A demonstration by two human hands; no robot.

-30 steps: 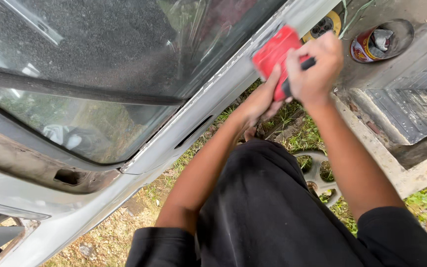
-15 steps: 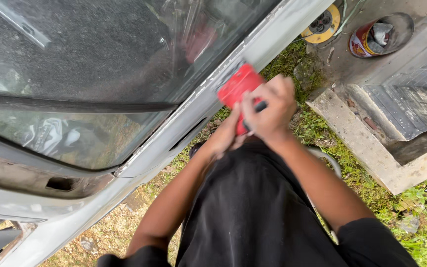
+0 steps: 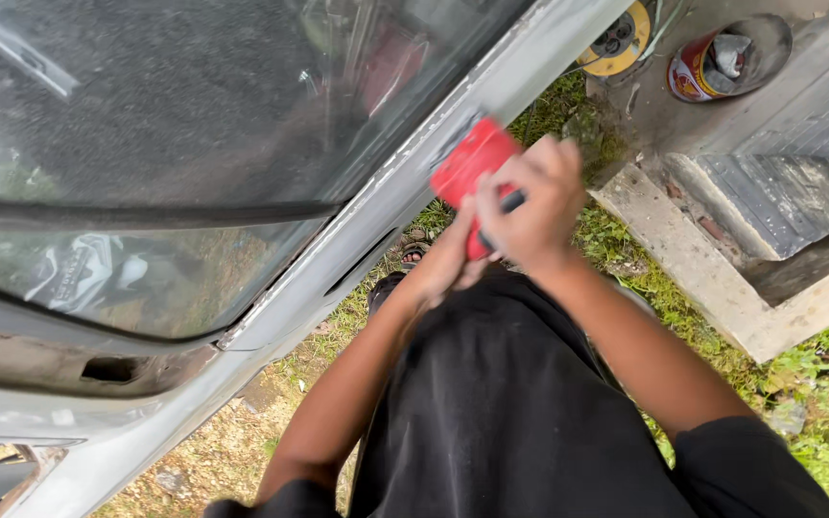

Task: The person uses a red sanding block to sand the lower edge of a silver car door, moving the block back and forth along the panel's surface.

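A: Head view. Right hand wrapped tight round a red block, fingers curled over its top, thumb side down by a dark grip showing under the knuckles.

B: Left hand?

A: Tucked just under the right one, fingers bent toward the block's lower end. Touching it there, looks like. Can't tell how firm the hold is, mostly hidden behind the right hand.

B: Block sits where?

A: Pressed flat against the grey car pillar, just past the fingertips, on the scuffed, pale strip of metal. Blurred, so exact edge unclear.

B: Beyond the fingers?

A: Window glass up and left of the pillar, dusty, full of reflections. Black rubber seal running across it.

B: Other side of the knuckles?

A: Grass, then a concrete step well apart from the hands. Further up, a red tin with rag stuffed in, lying beside a dark bowl. Yellow round reel near the pillar's top end.

B: Below the wrists?

A: Black clothing, both forearms bare. Sandal peeking out by the left fingers.
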